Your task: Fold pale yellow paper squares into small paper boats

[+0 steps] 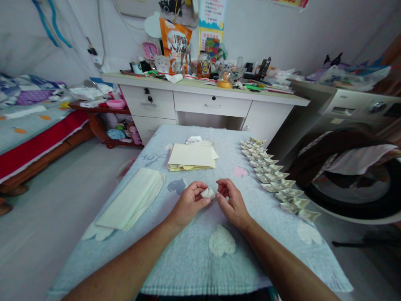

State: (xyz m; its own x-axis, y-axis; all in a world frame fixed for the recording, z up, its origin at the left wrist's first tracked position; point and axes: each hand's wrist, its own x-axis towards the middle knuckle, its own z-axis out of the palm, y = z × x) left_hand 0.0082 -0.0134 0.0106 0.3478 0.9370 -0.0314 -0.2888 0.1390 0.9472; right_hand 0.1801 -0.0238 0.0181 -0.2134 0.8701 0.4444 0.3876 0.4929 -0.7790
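Observation:
Between my two hands, over the middle of the cloth-covered table, is a small folded paper piece (208,193). My left hand (191,201) pinches it between thumb and fingers. On its other side my right hand (232,202) has its thumb and fingertips curled at the paper's right edge; whether they grip it is hard to make out. Beyond the hands lies a stack of cream and yellow paper sheets (190,156), with a crumpled white piece (194,140) behind it. To the left rests a long folded bundle of pale paper (133,198).
Rows of folded paper boats (275,177) line the table's right side. A pale blue cloth (175,259) covers the table. Behind stands a white desk (206,100) crowded with jars and a snack bag (175,44). A washing machine (354,104) is at right, a bed (37,125) at left.

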